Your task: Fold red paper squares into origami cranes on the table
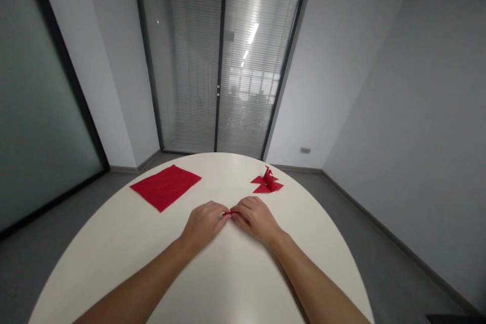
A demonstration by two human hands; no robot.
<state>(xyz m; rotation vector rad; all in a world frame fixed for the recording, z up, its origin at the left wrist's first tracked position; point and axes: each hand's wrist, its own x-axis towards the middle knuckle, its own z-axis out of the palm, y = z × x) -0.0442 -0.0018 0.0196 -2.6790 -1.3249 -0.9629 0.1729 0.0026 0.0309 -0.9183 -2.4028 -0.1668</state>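
Note:
Between my two hands, just above the white round table (228, 273), is a small piece of folded red paper (230, 212); most of it is hidden by my fingers. My left hand (207, 220) pinches its left end, and my right hand (256, 216) pinches the right end, the fingertips nearly meeting. Beyond my right hand stands a red origami crane (269, 182) with flat, pointed parts spread on the tabletop. To the left, past my left hand, a flat sheet of red paper (166, 187) with faint creases lies on the table.
The table's curved far edge runs in front of a dark-framed glass door (218, 61) with blinds. A frosted glass panel (41, 101) is at the left, a pale wall (410, 126) at the right. Grey floor (341, 202) surrounds the table.

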